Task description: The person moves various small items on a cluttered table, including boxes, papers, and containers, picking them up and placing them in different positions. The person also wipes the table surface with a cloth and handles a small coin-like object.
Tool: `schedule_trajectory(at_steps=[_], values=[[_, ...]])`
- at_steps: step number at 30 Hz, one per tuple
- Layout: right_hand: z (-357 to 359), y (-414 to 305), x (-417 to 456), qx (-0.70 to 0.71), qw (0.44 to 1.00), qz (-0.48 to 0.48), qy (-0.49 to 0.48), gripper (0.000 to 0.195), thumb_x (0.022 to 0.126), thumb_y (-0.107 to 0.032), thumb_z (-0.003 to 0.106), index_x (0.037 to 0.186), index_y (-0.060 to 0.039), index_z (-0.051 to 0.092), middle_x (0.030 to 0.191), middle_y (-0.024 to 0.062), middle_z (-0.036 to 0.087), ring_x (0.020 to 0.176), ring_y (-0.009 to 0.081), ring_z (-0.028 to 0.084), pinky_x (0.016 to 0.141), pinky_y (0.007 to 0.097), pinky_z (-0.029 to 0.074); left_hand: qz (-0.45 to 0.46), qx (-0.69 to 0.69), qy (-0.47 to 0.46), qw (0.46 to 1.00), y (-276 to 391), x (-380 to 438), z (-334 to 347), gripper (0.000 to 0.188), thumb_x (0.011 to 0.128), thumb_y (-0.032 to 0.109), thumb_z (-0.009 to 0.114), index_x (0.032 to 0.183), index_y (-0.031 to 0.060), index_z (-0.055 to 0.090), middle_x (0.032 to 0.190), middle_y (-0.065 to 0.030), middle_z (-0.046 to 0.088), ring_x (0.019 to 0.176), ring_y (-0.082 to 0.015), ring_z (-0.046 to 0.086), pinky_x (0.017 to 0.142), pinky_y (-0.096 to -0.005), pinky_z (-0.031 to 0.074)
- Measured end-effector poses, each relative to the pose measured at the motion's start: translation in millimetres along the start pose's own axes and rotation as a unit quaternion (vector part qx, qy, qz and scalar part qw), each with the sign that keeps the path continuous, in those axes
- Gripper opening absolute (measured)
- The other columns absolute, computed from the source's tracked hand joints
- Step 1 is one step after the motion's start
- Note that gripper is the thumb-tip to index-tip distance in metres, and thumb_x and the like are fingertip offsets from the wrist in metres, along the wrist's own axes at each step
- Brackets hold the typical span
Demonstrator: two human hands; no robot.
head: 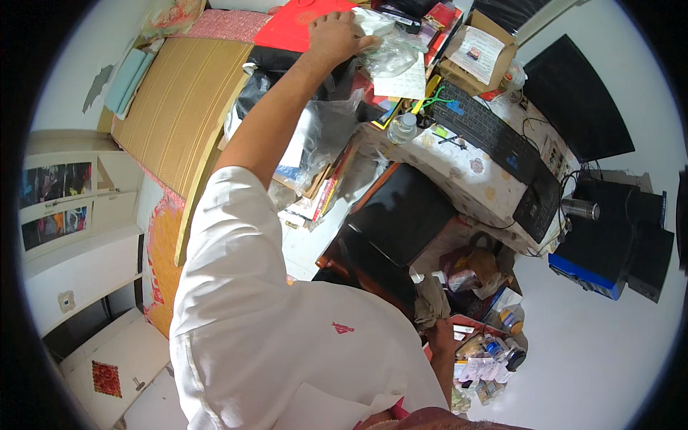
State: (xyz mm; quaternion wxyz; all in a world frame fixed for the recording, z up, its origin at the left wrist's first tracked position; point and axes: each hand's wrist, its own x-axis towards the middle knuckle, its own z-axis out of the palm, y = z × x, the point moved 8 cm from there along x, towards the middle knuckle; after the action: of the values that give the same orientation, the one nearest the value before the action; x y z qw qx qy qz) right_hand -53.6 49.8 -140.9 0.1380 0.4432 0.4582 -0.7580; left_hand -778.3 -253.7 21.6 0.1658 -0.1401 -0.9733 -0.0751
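My left hand (pixel 337 36) reaches out to the desk's far end, palm down. Its fingers lie over a red paper bag (pixel 290 27) and its thumb touches a crumpled clear plastic bag (pixel 395 54); whether it grips either is unclear. Beneath the plastic, a sheet of paper with writing (pixel 403 80) shows. Low at the right, close to my body, my right hand (pixel 441 330) is partly hidden and holds a crumpled grey-brown cloth or bag (pixel 431 303).
A black chair (pixel 406 209) stands by the desk, which bears a capped bottle (pixel 403 129), green scissors (pixel 432 99), a keyboard (pixel 478 129) and a monitor (pixel 578 102). A cardboard box (pixel 484 51) sits behind. Bags and books are piled left of the chair; assorted bottles lie beside my right hand.
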Motion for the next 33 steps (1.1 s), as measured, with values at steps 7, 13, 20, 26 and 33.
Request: schedule_trajectory(at_steps=[7,13,20,26,33], values=[[12,4,-2,0.039,0.998,0.041,0.003,0.054,0.089,-0.011,0.052,0.143,-0.0040,0.052,0.127,0.0122,0.064,0.105,0.0255,0.068,0.082,0.0386,0.059,0.059,0.037,0.017,0.997,-20,-9,-3,0.060,0.087,0.056,0.074,0.128,0.0129,0.069,0.131,-0.0143,0.066,0.124,-0.0387,0.060,0.107,-0.0566,0.042],[-3,1,-6,-0.352,0.929,-0.113,-0.028,0.052,0.092,-0.014,0.052,0.143,-0.0068,0.050,0.123,0.0113,0.065,0.097,0.0241,0.070,0.072,0.0377,0.060,0.067,0.013,0.051,0.996,-20,-16,0,0.048,0.085,0.044,0.077,0.124,0.0178,0.071,0.133,-0.0127,0.064,0.126,-0.0389,0.058,0.106,-0.0566,0.042],[-1,20,-7,0.025,0.999,0.030,0.018,0.051,0.093,-0.014,0.053,0.143,-0.0085,0.051,0.132,0.0125,0.063,0.109,0.0271,0.070,0.082,0.0400,0.063,0.105,0.046,0.092,0.989,0,-11,-9,0.031,0.088,0.030,0.072,0.116,0.0175,0.072,0.128,-0.0117,0.065,0.125,-0.0369,0.058,0.103,-0.0561,0.043],[15,-4,-14,-0.301,0.943,-0.137,-0.038,0.045,0.094,-0.014,0.054,0.138,-0.0060,0.056,0.128,0.0117,0.065,0.104,0.0250,0.071,0.080,0.0387,0.062,0.109,0.004,0.170,0.979,-20,4,-25,0.031,0.081,0.026,0.075,0.104,0.0068,0.067,0.105,-0.0175,0.069,0.095,-0.0394,0.066,0.083,-0.0520,0.051],[7,25,-14,0.017,1.000,0.002,0.021,0.042,0.095,-0.014,0.054,0.137,-0.0084,0.058,0.115,0.0054,0.069,0.082,0.0177,0.068,0.059,0.0315,0.052,0.036,-0.027,0.149,0.988,-68,32,-106,0.021,0.086,0.020,0.067,0.101,0.0054,0.071,0.109,-0.0224,0.070,0.105,-0.0418,0.064,0.090,-0.0565,0.049]])
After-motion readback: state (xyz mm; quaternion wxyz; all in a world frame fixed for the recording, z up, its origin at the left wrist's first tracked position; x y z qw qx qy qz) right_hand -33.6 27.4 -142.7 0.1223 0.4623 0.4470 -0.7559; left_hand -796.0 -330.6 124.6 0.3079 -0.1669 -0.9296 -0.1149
